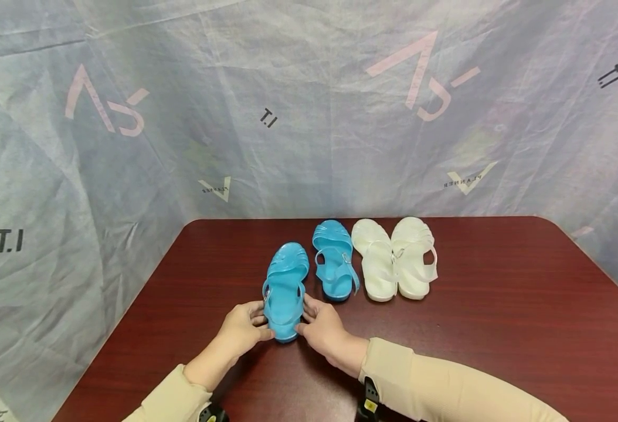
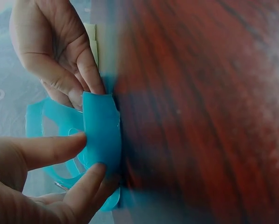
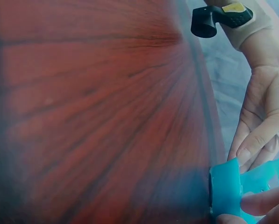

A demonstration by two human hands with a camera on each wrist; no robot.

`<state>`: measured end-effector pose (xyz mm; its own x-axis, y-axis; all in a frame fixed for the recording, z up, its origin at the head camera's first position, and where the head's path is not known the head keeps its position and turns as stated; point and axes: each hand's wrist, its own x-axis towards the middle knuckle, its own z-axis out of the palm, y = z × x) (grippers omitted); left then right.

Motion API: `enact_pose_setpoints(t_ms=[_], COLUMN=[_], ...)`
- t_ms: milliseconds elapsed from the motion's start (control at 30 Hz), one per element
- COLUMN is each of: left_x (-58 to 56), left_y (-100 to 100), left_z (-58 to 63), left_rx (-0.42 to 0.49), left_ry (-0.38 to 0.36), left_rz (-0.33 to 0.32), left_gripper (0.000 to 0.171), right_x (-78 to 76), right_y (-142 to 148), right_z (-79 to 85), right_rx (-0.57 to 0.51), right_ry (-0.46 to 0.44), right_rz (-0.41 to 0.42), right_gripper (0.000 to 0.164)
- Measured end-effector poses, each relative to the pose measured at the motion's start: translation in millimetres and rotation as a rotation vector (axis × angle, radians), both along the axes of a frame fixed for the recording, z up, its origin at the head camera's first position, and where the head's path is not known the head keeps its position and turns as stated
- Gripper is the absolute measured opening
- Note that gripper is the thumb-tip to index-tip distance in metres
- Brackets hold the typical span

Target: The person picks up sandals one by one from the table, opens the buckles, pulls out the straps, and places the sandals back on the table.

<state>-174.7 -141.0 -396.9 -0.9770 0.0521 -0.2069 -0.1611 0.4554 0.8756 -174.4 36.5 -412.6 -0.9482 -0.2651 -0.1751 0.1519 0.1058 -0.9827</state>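
Note:
A blue jelly sandal [image 1: 285, 287] lies between both hands, toe pointing away, heel toward the person. On its left side the left hand [image 1: 243, 328] grips the heel part, thumb at the heel edge. From the other side the right hand [image 1: 325, 328] holds the same heel part, thumb also at the edge. The left wrist view shows the heel [image 2: 102, 130] close over the table, with fingers of both hands on it. Just right of it stands a second blue sandal [image 1: 335, 264], its strap hanging out to the right.
Two white jelly sandals, the left one [image 1: 376, 264] and the right one [image 1: 413, 258], stand side by side, right of the blue ones. Everything is on a dark red wooden table [image 1: 499, 328]. A grey printed cloth [image 1: 309, 105] hangs behind its far edge.

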Motion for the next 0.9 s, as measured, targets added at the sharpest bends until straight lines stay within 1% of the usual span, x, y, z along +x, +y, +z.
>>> enact_pose_setpoints(t_ms=[133, 400, 633, 900], left_x=[-0.6, -3.5, -6.0, -10.4], left_y=[0.2, 1.7, 1.8, 1.8], left_z=[1.8, 2.8, 1.3, -0.1], left_rx=[-0.009, -0.013, -0.019, -0.029], left_ry=[-0.006, -0.002, -0.008, -0.007], left_rz=[0.001, -0.006, -0.012, -0.023], left_gripper=[0.069, 0.068, 0.068, 0.07], right_x=[-0.6, -5.5, -7.7, -10.9], right_y=[-1.8, -2.7, -3.1, -0.9], right_z=[1.2, 0.6, 2.9, 2.5], right_rx=[-0.003, 0.032, 0.061, 0.071], right_ry=[-0.006, 0.005, -0.02, 0.014], right_rz=[-0.008, -0.004, -0.003, 0.024], right_gripper=[0.07, 0.07, 0.07, 0.072])
